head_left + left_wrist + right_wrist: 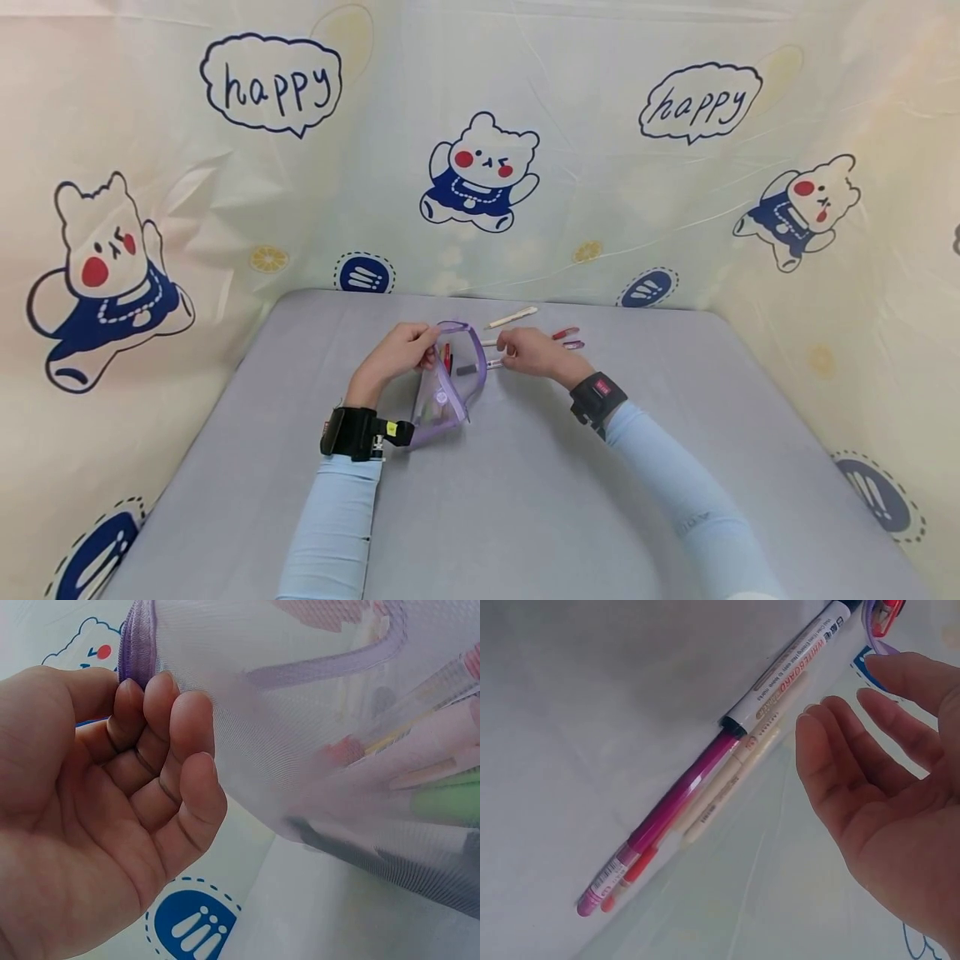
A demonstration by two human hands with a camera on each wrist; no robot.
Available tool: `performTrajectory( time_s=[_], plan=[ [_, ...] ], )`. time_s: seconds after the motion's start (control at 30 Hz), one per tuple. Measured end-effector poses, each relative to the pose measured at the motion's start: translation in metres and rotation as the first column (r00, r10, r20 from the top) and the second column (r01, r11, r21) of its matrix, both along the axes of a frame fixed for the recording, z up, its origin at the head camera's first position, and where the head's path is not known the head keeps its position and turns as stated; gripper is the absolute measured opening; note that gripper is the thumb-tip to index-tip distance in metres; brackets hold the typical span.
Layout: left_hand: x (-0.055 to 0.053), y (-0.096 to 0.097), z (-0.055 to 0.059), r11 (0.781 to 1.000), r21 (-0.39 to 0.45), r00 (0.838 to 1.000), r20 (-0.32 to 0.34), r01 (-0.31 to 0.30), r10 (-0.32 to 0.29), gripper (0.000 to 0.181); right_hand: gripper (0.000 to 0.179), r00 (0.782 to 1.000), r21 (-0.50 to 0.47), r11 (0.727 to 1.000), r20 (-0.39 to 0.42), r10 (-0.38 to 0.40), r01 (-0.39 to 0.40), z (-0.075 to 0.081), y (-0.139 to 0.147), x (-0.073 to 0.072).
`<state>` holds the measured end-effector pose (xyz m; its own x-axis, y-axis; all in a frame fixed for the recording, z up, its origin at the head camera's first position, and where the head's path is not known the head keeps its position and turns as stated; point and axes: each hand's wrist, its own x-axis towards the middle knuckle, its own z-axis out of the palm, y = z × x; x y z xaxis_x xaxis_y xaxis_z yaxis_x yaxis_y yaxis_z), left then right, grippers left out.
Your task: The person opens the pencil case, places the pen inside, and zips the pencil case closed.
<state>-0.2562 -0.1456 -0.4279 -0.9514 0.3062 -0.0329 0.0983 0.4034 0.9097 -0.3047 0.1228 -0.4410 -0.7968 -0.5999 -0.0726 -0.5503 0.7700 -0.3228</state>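
Note:
My left hand [399,348] pinches the purple zipper edge of a mesh pencil pouch [437,404], whose mouth gapes toward the right. Through the mesh in the left wrist view, several pens [442,750] show, among them pink and green ones. My right hand [534,352] hovers over loose pens just right of the pouch. Its fingers are loosely bent, apart from the thumb, with nothing between them in the right wrist view. Beside it lie a white whiteboard marker [787,667], a magenta pen [682,787] and cream-coloured pens [731,791].
One cream pen [513,317] lies farther back on the grey table [480,517]. A red pen end [566,332] sticks out past the right hand. Behind the table hangs a printed curtain [585,167] with cartoon figures.

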Motion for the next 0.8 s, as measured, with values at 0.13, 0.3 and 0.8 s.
performTrajectory(
  time_s=[0.13,0.3,0.8],
  plan=[
    [0.0011,-0.0001,0.0019,1.000,0.002,1.000,-0.001,0.002,-0.002,0.040,0.028,1.000,0.030,1.000,0.001,-0.010,0.010,-0.0039,-0.0014,-0.0008],
    [0.0017,0.0021,0.0030,1.000,0.011,1.000,0.010,0.000,0.000,0.038,0.028,0.999,0.054,0.998,-0.031,-0.014,0.015,-0.0072,-0.0005,-0.0006],
    [0.0000,0.0011,-0.0003,1.000,0.012,1.000,0.016,0.003,-0.003,0.038,0.028,0.991,0.180,0.984,-0.131,0.029,-0.005,-0.0102,-0.0068,0.0007]
  ],
)
